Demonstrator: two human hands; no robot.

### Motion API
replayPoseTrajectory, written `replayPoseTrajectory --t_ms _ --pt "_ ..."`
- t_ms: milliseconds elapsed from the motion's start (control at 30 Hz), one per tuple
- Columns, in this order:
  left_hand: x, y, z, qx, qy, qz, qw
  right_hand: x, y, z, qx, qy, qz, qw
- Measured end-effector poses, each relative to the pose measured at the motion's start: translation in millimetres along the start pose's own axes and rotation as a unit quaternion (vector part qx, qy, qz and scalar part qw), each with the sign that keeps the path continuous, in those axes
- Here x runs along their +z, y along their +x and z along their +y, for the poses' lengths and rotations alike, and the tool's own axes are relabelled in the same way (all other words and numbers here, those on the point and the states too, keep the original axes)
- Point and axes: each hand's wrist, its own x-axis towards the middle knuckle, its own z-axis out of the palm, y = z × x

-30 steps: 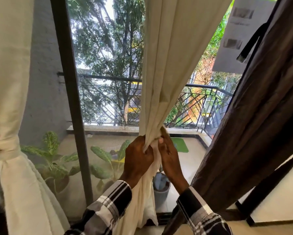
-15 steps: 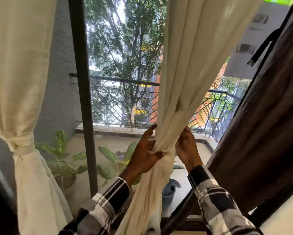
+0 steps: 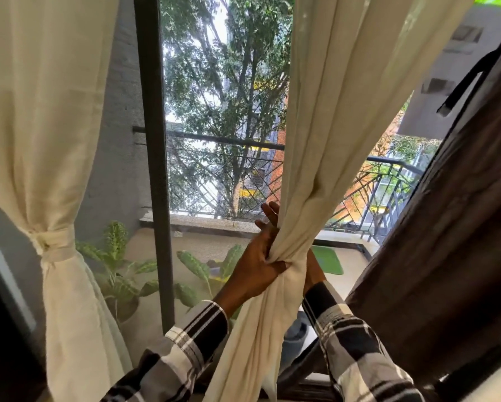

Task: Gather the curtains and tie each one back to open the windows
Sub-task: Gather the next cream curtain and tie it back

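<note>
The middle curtain (image 3: pixel 327 117) was a matt, cream woven cloth, thin enough to glow where daylight fell on it and creased into soft folds, and the tied curtain (image 3: pixel 40 111) on the left was the same cloth, cinched by a band (image 3: pixel 55 245) of like fabric. The dark curtain (image 3: pixel 458 227) at the right was a heavier brown cloth, matt and finely crinkled, while the shirt sleeves (image 3: pixel 197 329) were soft checked cloth in black, grey and white. The window frame post (image 3: pixel 153 140) looked like dull dark-painted metal, the balcony railing (image 3: pixel 234 140) like thin black metal, the outer wall (image 3: pixel 118 140) like rough grey-painted masonry, and the mat (image 3: pixel 329 259) outside had a green, grass-like nap.
</note>
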Motion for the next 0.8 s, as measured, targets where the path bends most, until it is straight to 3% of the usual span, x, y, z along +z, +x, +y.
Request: replayPoseTrajectory --t_ms 67,100,167,333,433,567,633,700,800 --pt "2 0 2 -0.004 -0.034 0.005 0.999 -8 8 5 -0.002 -0.006 -0.035 0.999" --pt "2 2 2 -0.010 -0.049 0.009 0.999 -33 16 10 -0.079 -0.132 0.082 0.985" --pt "1 8 1 -0.027 -0.050 0.019 0.998 -67 41 36 -0.092 -0.110 0.120 0.982" --pt "-8 22 0 -0.107 -0.027 -0.003 0.994 -17 11 7 0.063 -0.009 0.029 0.998" --pt "-17 27 6 -0.108 0.047 -0.025 0.993 5 -4 -25 0.098 -0.021 0.039 0.994" --pt "-22 28 14 -0.086 0.154 -0.013 0.984 5 -1 -31 0.106 0.043 0.003 0.993" --pt "-23 28 15 -0.064 0.274 0.004 0.960 7 9 -32 0.116 0.034 0.013 0.993" --pt "-25 27 15 -0.052 0.368 0.038 0.928 10 5 -35 0.099 0.006 -0.026 0.995" --pt "-24 27 12 -0.032 0.429 0.096 0.897 4 10 -25 0.052 -0.023 0.029 0.998"
